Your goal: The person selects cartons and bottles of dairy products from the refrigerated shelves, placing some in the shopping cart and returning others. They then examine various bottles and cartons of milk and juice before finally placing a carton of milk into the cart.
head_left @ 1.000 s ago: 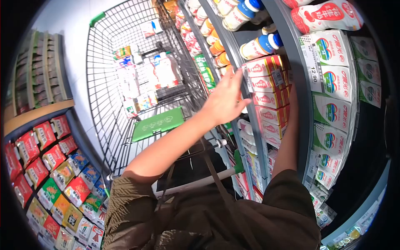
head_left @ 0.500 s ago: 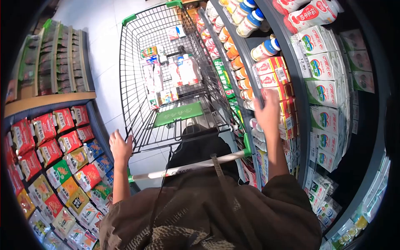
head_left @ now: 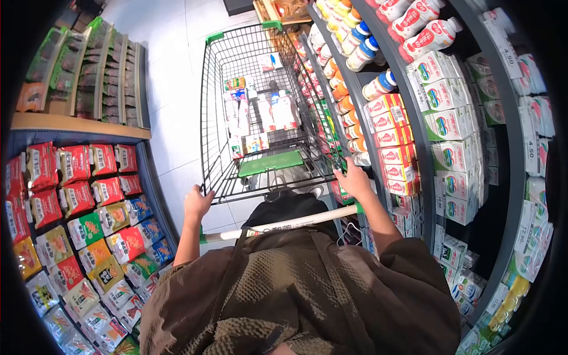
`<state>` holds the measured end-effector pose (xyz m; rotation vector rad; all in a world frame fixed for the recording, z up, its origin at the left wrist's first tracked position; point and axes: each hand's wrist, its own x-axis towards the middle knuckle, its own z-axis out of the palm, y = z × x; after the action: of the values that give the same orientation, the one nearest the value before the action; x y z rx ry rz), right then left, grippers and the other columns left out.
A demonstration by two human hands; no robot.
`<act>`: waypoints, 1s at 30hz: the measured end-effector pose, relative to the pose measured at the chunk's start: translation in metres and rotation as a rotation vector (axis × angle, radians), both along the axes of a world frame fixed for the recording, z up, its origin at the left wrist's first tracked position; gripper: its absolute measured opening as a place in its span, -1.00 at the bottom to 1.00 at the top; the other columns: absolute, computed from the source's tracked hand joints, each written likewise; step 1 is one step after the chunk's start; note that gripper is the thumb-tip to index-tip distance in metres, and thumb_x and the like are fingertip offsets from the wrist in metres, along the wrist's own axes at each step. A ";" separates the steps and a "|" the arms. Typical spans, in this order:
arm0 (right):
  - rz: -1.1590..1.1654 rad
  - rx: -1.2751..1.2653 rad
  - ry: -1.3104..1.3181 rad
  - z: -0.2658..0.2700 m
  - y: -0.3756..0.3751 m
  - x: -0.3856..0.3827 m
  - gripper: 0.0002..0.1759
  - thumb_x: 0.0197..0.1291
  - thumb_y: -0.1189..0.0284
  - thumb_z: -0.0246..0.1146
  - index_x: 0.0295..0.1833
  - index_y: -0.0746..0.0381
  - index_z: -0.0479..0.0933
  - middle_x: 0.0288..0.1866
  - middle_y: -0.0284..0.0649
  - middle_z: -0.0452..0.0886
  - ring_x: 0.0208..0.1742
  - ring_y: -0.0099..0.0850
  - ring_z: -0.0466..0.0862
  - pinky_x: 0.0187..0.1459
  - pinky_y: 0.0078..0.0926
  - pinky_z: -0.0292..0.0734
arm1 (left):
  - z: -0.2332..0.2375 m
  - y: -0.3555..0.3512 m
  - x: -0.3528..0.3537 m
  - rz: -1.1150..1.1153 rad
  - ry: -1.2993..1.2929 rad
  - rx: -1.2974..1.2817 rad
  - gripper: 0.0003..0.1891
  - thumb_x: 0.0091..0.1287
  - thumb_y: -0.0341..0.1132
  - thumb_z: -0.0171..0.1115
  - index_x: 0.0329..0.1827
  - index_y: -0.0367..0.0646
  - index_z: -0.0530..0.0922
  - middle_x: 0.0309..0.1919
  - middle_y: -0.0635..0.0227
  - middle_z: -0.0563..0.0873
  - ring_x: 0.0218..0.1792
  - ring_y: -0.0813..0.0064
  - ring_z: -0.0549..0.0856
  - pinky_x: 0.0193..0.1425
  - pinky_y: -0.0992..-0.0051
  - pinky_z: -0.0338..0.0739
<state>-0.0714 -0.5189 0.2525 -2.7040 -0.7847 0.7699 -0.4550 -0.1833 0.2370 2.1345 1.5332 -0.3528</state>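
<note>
Head view: the person stands behind a shopping cart [head_left: 272,25], its wire basket lying ahead between a snack display and a drinks shelf. The left hand [head_left: 198,202] has its fingers curled round the near left corner of the basket. The right hand [head_left: 354,179] is at the near right corner, its fingers bent toward the wire; how far they close cannot be told, as the wires and the shelf behind blur together there. Set wide apart like this, the hands would give even control of both sides, and more so than one hand alone. Both reach past the pale handle bar [head_left: 296,223], which crosses close to the body and bears neither hand. White bottles [head_left: 286,112] and small packs lie low in the basket, beyond the green flap [head_left: 271,164], where the mesh walls would keep them in. Red-and-yellow boxes [head_left: 393,130] are stacked on the right, probably for easy taking, with red bags [head_left: 74,163] faced outward on the left.
</note>
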 end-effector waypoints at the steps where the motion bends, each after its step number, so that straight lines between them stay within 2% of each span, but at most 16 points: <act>1: -0.012 0.049 0.061 0.002 -0.005 0.004 -0.21 0.29 -0.01 0.35 0.45 0.24 0.35 -0.05 0.22 0.73 0.03 0.20 0.72 0.09 0.05 0.60 | 0.000 0.001 0.000 0.019 0.000 -0.020 -0.42 0.22 0.03 0.43 -0.02 -0.41 0.63 -0.20 -0.27 0.76 -0.07 -0.24 0.75 0.08 0.05 0.63; 4: -0.033 0.183 0.167 0.014 -0.020 0.001 -0.14 0.25 -0.06 0.35 0.51 0.18 0.28 -0.03 0.16 0.75 0.07 0.20 0.71 0.10 0.03 0.58 | -0.003 -0.003 -0.005 0.035 -0.040 -0.039 -0.43 0.21 0.01 0.43 -0.03 -0.42 0.62 -0.23 -0.27 0.76 -0.10 -0.23 0.76 0.06 0.05 0.65; 5: -0.062 0.180 0.136 0.022 -0.025 -0.007 -0.15 0.22 -0.10 0.36 0.44 0.20 0.33 -0.07 0.22 0.74 0.05 0.23 0.71 0.08 0.08 0.59 | -0.004 -0.003 -0.006 0.041 -0.053 -0.047 -0.43 0.21 0.01 0.43 -0.03 -0.42 0.62 -0.24 -0.27 0.76 -0.10 -0.23 0.76 0.06 0.06 0.65; 7: -0.090 -0.017 0.036 0.021 -0.034 -0.015 -0.22 0.19 -0.14 0.37 0.28 0.22 0.43 -0.12 0.27 0.73 0.00 0.26 0.72 0.04 0.15 0.59 | -0.003 -0.004 -0.003 0.040 -0.065 -0.065 -0.42 0.21 0.01 0.44 -0.02 -0.43 0.62 -0.18 -0.28 0.76 -0.06 -0.22 0.75 0.06 0.07 0.65; 10: -0.105 0.004 -0.008 0.010 -0.041 -0.016 -0.26 0.16 -0.20 0.39 0.05 0.28 0.49 -0.18 0.27 0.73 -0.06 0.28 0.71 -0.02 0.21 0.58 | -0.019 -0.005 -0.011 -0.006 -0.059 -0.019 -0.43 0.21 0.00 0.45 -0.03 -0.42 0.62 -0.14 -0.28 0.75 -0.04 -0.21 0.75 0.07 0.07 0.64; 16: -0.066 -0.013 0.016 0.010 -0.039 -0.009 -0.19 0.18 -0.23 0.36 0.13 0.33 0.45 -0.12 0.26 0.71 -0.02 0.26 0.70 0.00 0.15 0.59 | -0.005 -0.007 -0.005 0.063 -0.099 -0.039 -0.47 0.21 -0.03 0.45 -0.06 -0.41 0.62 -0.16 -0.23 0.76 -0.06 -0.23 0.74 0.08 0.08 0.64; 23: -0.073 0.029 0.032 0.023 -0.028 0.000 -0.22 0.17 -0.22 0.38 0.05 0.33 0.48 -0.13 0.21 0.72 -0.02 0.21 0.72 -0.03 0.13 0.59 | -0.004 -0.006 0.003 0.074 -0.093 -0.012 -0.48 0.23 -0.03 0.41 -0.06 -0.41 0.63 -0.15 -0.21 0.77 -0.05 -0.23 0.74 0.09 0.07 0.63; 25: -0.083 0.031 0.070 0.025 -0.026 0.004 -0.22 0.17 -0.21 0.39 0.05 0.34 0.48 -0.12 0.20 0.73 0.00 0.20 0.72 -0.02 0.13 0.59 | -0.018 -0.003 0.001 0.078 -0.142 0.013 -0.49 0.22 -0.04 0.41 -0.09 -0.42 0.62 -0.24 -0.21 0.76 -0.11 -0.18 0.76 0.02 0.10 0.64; 26: -0.066 0.032 0.058 0.020 -0.027 0.007 -0.18 0.17 -0.22 0.38 0.11 0.36 0.47 -0.11 0.22 0.73 0.01 0.19 0.72 0.00 0.11 0.59 | -0.025 -0.002 -0.002 0.079 -0.161 0.025 -0.49 0.21 -0.04 0.41 -0.11 -0.42 0.62 -0.29 -0.21 0.76 -0.15 -0.15 0.77 -0.02 0.11 0.64; 29: -0.045 0.035 -0.045 0.011 -0.025 0.009 -0.14 0.19 -0.23 0.35 0.19 0.36 0.45 -0.09 0.22 0.72 0.01 0.19 0.72 0.02 0.09 0.60 | -0.019 0.003 0.006 0.067 -0.132 -0.020 -0.46 0.25 -0.04 0.39 -0.05 -0.46 0.61 -0.15 -0.29 0.75 -0.02 -0.25 0.74 0.08 0.07 0.64; 30: -0.031 0.024 -0.035 0.015 -0.023 0.011 -0.12 0.20 -0.24 0.34 0.23 0.36 0.44 -0.07 0.22 0.72 0.02 0.17 0.72 0.04 0.07 0.60 | -0.024 0.005 0.006 0.052 -0.133 0.005 -0.48 0.27 -0.05 0.35 -0.05 -0.47 0.59 -0.26 -0.25 0.77 -0.13 -0.17 0.78 0.00 0.10 0.66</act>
<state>-0.0603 -0.5417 0.2676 -2.7087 -0.7523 0.7037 -0.4487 -0.1787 0.2132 2.0736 1.5121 -0.1848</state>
